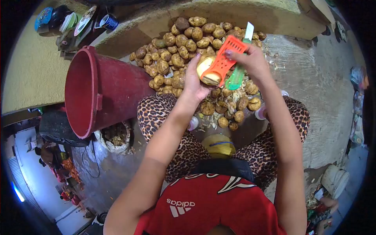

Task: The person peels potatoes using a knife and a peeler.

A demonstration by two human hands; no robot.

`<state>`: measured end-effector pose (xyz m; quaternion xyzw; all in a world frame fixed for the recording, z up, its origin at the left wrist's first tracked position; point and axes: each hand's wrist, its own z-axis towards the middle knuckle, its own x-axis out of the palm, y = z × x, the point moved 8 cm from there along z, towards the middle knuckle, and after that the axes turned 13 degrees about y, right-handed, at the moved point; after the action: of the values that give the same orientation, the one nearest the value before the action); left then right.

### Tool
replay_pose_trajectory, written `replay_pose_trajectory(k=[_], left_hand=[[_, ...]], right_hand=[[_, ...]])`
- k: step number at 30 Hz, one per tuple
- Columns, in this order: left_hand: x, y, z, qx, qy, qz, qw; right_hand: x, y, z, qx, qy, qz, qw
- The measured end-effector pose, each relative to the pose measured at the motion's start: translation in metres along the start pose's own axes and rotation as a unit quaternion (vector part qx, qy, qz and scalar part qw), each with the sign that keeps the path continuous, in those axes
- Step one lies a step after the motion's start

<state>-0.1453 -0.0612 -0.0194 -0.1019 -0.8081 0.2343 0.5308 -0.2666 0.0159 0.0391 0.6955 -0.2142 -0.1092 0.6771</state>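
Gripping the part-peeled potato (203, 66) with your left fingers (192, 67), above the potato pile (177, 61). Your right fingers (237, 57) are closed around the orange peeler (221, 65), which touches it, plus the green-handled knife (235, 78). Red bucket (117, 84) lies tipped at left, peelings (232, 97) near side.

Left hand (194, 83) holds a partly peeled, pale yellow potato (206, 71). Right hand (251, 60) grips a flat orange plastic peeler (228, 58), its lower end against the potato, plus a green-handled knife (235, 76), blade pointing away from the person. Heap of unpeeled brown potatoes (177, 60) and pale peelings (236, 96) on floor beyond knees. Dark red plastic tub (121, 84) lies tipped beside the heap, on the left.
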Motion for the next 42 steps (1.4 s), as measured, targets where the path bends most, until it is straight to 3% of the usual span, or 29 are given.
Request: replay_pose_trajectory(k=[1, 6, 9, 12, 15, 17, 21, 22, 25, 26, 29, 33, 34, 37, 39, 41, 42], left_hand=[[-0.003, 0.001, 0.001, 0.006, -0.002, 0.013, 1.000], [0.001, 0.006, -0.003, -0.038, 0.021, 0.043, 0.998], [0.001, 0.008, -0.001, -0.050, 0.080, 0.013, 0.995], [-0.004, 0.007, -0.001, -0.038, 0.062, 0.019, 0.997], [0.001, 0.006, 0.002, -0.010, 0.036, 0.008, 0.999], [0.004, 0.006, 0.001, -0.008, 0.038, 0.012, 0.999], [0.012, 0.005, -0.004, -0.019, 0.048, 0.058, 0.997], [0.010, 0.004, -0.006, -0.021, 0.047, 0.071, 0.996], [0.004, 0.005, -0.005, -0.028, 0.048, 0.065, 0.996], [0.003, 0.006, -0.003, -0.028, 0.049, 0.054, 0.997], [0.013, 0.004, -0.004, -0.014, 0.032, 0.012, 0.999], [0.004, 0.011, -0.003, -0.088, 0.110, -0.024, 0.990], [0.004, 0.007, -0.003, -0.059, 0.059, -0.031, 0.996], [0.008, 0.003, -0.004, -0.019, 0.030, -0.043, 0.998], [0.007, 0.003, -0.001, -0.014, 0.024, -0.072, 0.997], [0.000, 0.003, -0.001, -0.021, 0.031, -0.078, 0.996], [0.005, 0.002, -0.002, -0.026, 0.051, -0.061, 0.997]], right_hand=[[0.004, 0.004, -0.003, -0.001, -0.004, -0.099, 0.995], [-0.025, -0.004, 0.004, -0.042, -0.075, 0.006, 0.996], [-0.086, 0.024, -0.005, -0.058, -0.222, -0.155, 0.961], [-0.081, 0.018, -0.002, -0.031, -0.156, 0.012, 0.987], [-0.016, -0.002, 0.000, -0.007, -0.048, 0.061, 0.997], [0.003, -0.001, -0.004, -0.019, -0.019, -0.054, 0.998], [-0.049, 0.017, 0.000, -0.045, -0.134, -0.107, 0.984], [-0.069, 0.034, -0.001, -0.087, -0.184, -0.246, 0.948], [-0.074, 0.027, -0.003, -0.091, -0.142, 0.009, 0.986], [-0.057, 0.017, -0.002, -0.034, -0.100, 0.056, 0.993], [-0.007, 0.004, -0.009, -0.051, -0.020, -0.142, 0.988], [-0.052, 0.015, -0.006, -0.083, -0.124, -0.099, 0.984], [-0.069, 0.021, -0.005, -0.066, -0.165, -0.154, 0.972], [-0.067, 0.016, -0.005, -0.069, -0.131, 0.043, 0.988], [-0.030, 0.007, -0.004, -0.076, -0.078, 0.048, 0.993], [-0.004, 0.010, -0.011, -0.092, -0.008, -0.112, 0.989], [-0.013, 0.000, -0.007, -0.062, -0.044, -0.080, 0.994]])
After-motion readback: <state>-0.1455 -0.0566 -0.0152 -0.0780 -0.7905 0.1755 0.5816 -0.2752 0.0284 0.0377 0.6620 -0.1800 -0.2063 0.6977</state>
